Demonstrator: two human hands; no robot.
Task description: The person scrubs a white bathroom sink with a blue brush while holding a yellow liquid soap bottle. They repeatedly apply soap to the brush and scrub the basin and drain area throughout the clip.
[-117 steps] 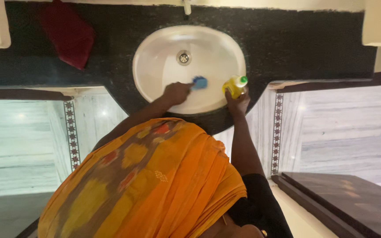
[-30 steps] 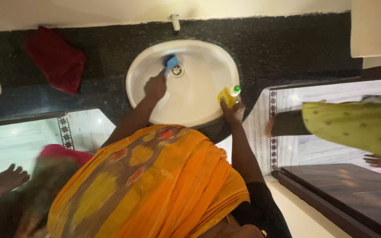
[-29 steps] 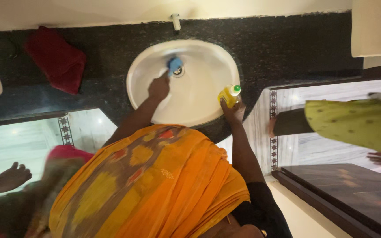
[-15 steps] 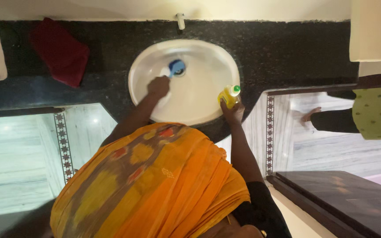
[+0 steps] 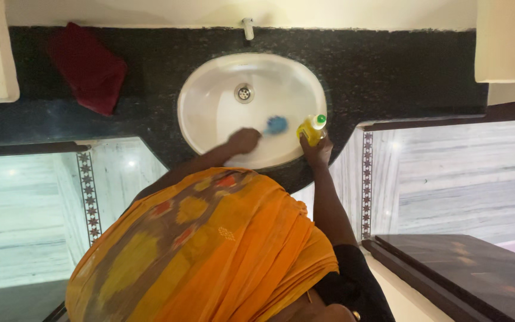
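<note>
Scrubbing step: left hand (image 5: 243,141) grips what looks like a blue scrubber (image 5: 276,124) inside the sink (image 5: 210,113) at centre frame; right hand (image 5: 317,150) clasps a yellow bottle (image 5: 311,129).

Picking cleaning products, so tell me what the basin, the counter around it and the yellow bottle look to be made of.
Basin: likely glazed ceramic; it is white, smooth and glossy with soft highlights.
Counter: seemingly polished granite or similar stone; it is black with fine pale speckles.
Yellow bottle: probably plastic; it has a translucent yellow body and a pale cap with a green tip, gripped by the right hand.
</note>
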